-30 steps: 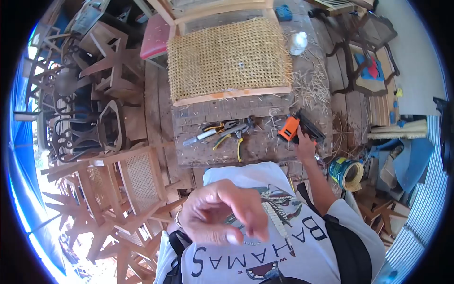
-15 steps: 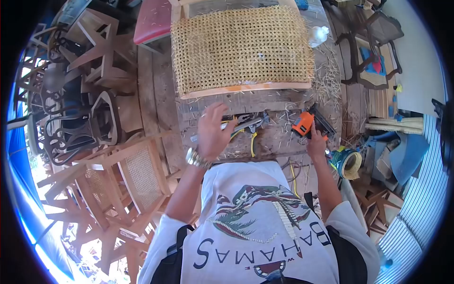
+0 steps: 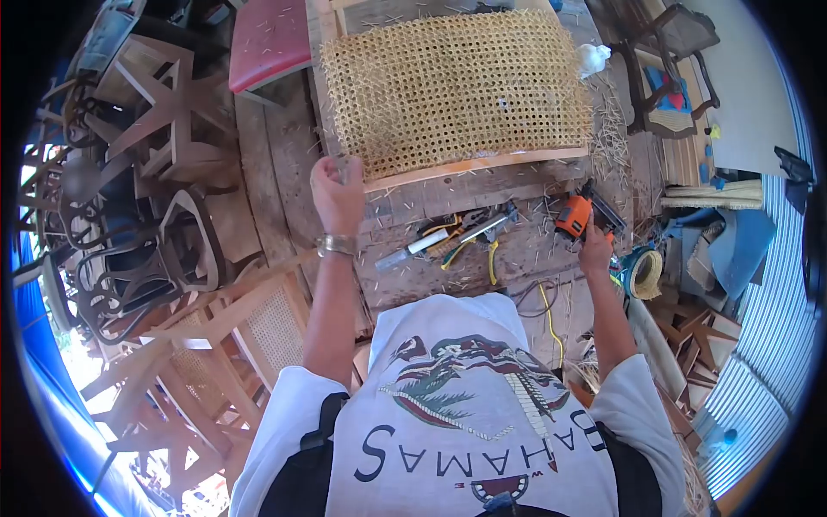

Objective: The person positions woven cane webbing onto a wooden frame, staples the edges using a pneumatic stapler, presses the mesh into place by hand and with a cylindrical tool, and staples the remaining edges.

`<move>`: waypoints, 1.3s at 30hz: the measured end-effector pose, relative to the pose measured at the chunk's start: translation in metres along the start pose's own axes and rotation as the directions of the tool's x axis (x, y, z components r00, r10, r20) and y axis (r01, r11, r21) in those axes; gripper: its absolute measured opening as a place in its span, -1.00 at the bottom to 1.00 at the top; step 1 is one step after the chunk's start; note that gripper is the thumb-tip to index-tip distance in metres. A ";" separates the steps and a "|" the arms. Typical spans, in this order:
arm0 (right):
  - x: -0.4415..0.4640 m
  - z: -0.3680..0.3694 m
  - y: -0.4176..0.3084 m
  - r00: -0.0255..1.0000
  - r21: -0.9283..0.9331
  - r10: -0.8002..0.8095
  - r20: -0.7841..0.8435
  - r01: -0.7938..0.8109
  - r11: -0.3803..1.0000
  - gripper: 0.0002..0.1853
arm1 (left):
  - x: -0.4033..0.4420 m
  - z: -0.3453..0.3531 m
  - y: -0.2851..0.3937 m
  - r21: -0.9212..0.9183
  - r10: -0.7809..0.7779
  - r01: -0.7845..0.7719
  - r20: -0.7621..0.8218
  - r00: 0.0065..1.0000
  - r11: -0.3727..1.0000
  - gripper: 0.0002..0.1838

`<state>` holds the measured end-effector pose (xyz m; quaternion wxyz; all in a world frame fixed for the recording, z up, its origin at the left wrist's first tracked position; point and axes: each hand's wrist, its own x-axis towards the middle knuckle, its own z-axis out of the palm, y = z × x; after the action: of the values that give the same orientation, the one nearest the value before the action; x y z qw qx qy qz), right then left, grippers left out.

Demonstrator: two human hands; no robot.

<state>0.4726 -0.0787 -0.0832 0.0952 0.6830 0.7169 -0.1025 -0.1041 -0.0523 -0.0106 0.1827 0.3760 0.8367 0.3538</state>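
A sheet of woven cane webbing (image 3: 457,90) lies over a light wooden frame (image 3: 482,162), its cut edges ragged. My left hand (image 3: 338,196), with a metal watch on the wrist, is at the near left corner of the webbing. Its fingers are curled in a pinch on the cane's edge, partly hidden. My right hand (image 3: 596,252) is wrapped round the handle of an orange and black nail gun (image 3: 575,217), which rests low over the bench, right of the frame's near edge.
Between my hands lie yellow-handled pliers (image 3: 494,263), a hammer (image 3: 487,226) and a white-handled tool (image 3: 426,241). Cane scraps litter the wooden bench (image 3: 413,280). A red padded seat (image 3: 271,43) stands at far left, a white bag (image 3: 593,60) at right. Chair frames crowd the left side.
My left hand has moved left and away from me, from above the tools to the webbing's near left corner, and its fingers have closed. My right hand still holds the nail gun. The view has shifted slightly.
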 end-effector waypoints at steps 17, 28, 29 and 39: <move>0.005 -0.008 -0.001 0.999 0.087 -0.015 0.047 0.011 0.996 0.05 | 0.039 -0.005 0.002 -0.308 -0.289 0.390 0.324 0.901 0.868 -0.07; 0.015 -0.021 -0.017 0.973 -0.029 0.106 0.206 -0.102 0.994 0.02 | 0.047 0.003 0.009 0.173 -0.232 0.186 0.302 0.925 0.967 -0.19; 0.016 -0.023 -0.018 0.967 -0.055 0.127 0.223 -0.118 0.992 0.03 | 0.046 0.003 -0.001 0.116 -0.226 0.198 0.334 0.915 0.973 -0.20; 0.011 -0.096 -0.085 0.965 -0.049 0.136 0.225 -0.129 0.990 -0.20 | 0.044 0.000 0.020 0.223 -0.167 0.101 0.300 0.939 0.970 -0.20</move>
<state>0.3872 -0.0460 0.0074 0.1951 0.7114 0.6556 -0.1614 -0.1222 -0.0094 0.0023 0.2985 0.3866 0.8521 0.1878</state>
